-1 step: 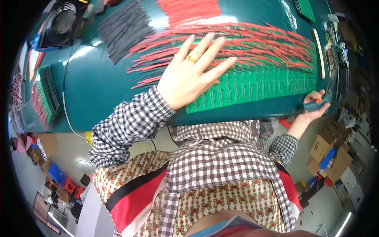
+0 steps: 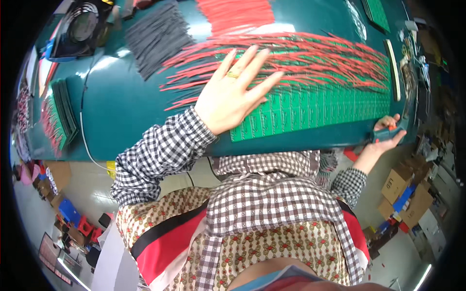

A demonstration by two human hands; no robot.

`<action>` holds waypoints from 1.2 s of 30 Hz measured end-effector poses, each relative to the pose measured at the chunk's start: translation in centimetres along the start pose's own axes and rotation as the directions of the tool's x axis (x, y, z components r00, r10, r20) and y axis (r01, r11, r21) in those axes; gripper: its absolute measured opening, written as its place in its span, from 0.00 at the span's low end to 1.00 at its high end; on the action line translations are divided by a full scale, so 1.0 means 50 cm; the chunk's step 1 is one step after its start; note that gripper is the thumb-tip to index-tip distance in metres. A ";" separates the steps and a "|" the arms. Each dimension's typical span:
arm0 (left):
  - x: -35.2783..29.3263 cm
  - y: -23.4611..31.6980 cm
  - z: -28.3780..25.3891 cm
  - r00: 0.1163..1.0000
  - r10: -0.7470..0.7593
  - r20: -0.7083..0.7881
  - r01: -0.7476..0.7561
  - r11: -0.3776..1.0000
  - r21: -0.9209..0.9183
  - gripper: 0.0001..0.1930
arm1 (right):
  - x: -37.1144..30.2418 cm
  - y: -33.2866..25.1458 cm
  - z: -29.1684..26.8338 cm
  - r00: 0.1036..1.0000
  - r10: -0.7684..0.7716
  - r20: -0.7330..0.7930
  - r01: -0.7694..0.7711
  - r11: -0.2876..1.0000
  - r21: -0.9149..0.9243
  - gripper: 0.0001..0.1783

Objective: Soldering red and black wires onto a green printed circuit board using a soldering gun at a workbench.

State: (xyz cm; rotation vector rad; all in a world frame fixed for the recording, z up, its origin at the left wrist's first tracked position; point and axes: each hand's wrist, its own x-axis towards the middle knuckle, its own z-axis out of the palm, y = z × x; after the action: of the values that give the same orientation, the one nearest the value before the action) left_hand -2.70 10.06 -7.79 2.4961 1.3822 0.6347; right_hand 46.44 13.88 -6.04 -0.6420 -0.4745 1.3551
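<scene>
My left hand (image 2: 232, 94) is spread over the left part of a long row of red and dark wires (image 2: 310, 60), palm down, a ring on one finger. Under the wires lies a wide green circuit board panel (image 2: 315, 109), its near strip bare of wires. By the panel's right end, near the table edge, my right hand (image 2: 383, 141) is closed around a dark green hand tool (image 2: 387, 133) with orange-red parts. Its exact kind I cannot make out.
Beyond the wires lie a bundle of black wires (image 2: 158, 39) and a bundle of red wires (image 2: 236, 15). A black fan (image 2: 81, 26) stands far left, with wired boards (image 2: 63, 116) nearer. A pale strip (image 2: 392, 70) and another green board (image 2: 376, 14) are at the right.
My left hand has slid slightly left over the wires, its fingers still spread. The right hand keeps its hold on the tool. The whole view has shifted a little.
</scene>
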 end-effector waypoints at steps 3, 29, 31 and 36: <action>-0.011 -0.017 -0.048 0.999 -0.028 -0.019 0.028 1.000 0.014 0.28 | -0.014 0.005 0.005 0.999 -0.008 0.038 0.007 1.000 0.014 0.31; 0.166 -0.234 -0.092 0.972 -0.159 -0.170 0.191 0.962 0.193 0.06 | -0.063 0.038 0.060 0.999 -0.040 -0.004 0.040 0.999 0.016 0.32; 0.158 -0.222 -0.100 0.974 -0.154 -0.165 0.201 0.927 0.318 0.05 | -0.066 0.040 0.062 1.000 -0.025 0.013 0.025 0.999 0.028 0.33; 0.149 -0.217 -0.147 0.998 0.012 -0.062 0.014 0.916 0.402 0.17 | -0.068 0.046 0.072 1.000 -0.024 0.021 0.023 0.999 0.027 0.33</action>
State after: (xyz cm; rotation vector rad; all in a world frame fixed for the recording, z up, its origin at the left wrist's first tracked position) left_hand -10.83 22.03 -3.52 2.8059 1.6848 0.4689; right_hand 41.83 11.25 -4.75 -0.5995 -0.4788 1.3451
